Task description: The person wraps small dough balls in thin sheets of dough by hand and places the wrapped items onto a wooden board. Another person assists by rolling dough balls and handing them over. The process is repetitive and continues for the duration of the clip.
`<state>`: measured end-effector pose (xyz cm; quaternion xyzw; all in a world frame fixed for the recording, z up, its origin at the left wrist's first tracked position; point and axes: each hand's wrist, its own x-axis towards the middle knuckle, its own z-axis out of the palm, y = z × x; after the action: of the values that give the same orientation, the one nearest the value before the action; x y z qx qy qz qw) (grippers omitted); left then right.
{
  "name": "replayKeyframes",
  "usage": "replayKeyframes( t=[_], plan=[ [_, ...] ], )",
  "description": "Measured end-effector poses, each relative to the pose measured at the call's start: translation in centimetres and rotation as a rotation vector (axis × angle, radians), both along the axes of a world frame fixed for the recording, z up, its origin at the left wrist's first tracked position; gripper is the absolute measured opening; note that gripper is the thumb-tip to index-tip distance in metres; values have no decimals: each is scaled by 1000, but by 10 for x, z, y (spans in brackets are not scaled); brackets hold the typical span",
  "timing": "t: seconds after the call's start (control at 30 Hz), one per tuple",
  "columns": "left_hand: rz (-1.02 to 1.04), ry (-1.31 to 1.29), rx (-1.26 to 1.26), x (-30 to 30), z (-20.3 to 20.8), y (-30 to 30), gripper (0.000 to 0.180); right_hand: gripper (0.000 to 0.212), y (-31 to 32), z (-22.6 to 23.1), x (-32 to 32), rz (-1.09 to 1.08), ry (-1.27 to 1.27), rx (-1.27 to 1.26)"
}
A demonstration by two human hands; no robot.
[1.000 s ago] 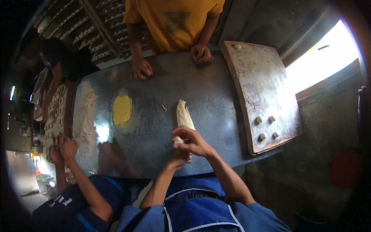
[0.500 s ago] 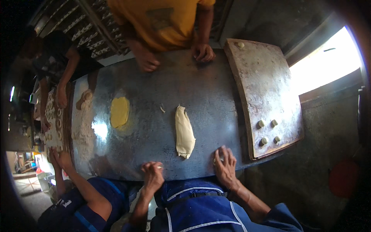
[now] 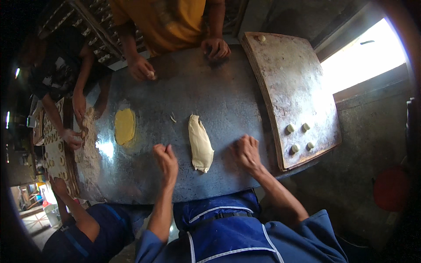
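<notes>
A long, pale strip of dough (image 3: 201,144) lies on the dark metal tabletop (image 3: 219,101) between my two hands. To its left, my left hand (image 3: 166,161) is closed, thumb side up, fingers curled; whatever it may hold is hidden. On the other side of the dough, my right hand (image 3: 246,153) rests low over the table with its fingers curled under and slightly blurred. The space beneath that palm cannot be seen. Neither hand touches the long dough. A small dough scrap (image 3: 173,119) lies near the strip's far end.
A flat yellow slab (image 3: 125,126) and spread flour (image 3: 90,153) lie leftward. At right, a stacked board (image 3: 289,87) carries several small dough balls. Across the table a person in orange (image 3: 162,22) works with both hands; other workers handle dough rings on a tray (image 3: 55,149) at left.
Both my hands have moved forward over the table, away from its near edge. My right hand's fingers have curled in. The view has shifted slightly; the long dough stays in place.
</notes>
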<state>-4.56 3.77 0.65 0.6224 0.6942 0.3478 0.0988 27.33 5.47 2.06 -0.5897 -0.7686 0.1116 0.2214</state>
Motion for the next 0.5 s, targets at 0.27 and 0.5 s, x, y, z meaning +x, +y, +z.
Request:
replayKeyframes(
  t=[0.27, 0.5],
  plan=[
    [-156, -30, -140, -21, 5, -41, 24, 29, -58, -21, 49, 82, 26, -250],
    [-193, 117, 142, 39, 4, -54, 20, 29, -63, -16, -17, 153, 88, -101]
  ],
)
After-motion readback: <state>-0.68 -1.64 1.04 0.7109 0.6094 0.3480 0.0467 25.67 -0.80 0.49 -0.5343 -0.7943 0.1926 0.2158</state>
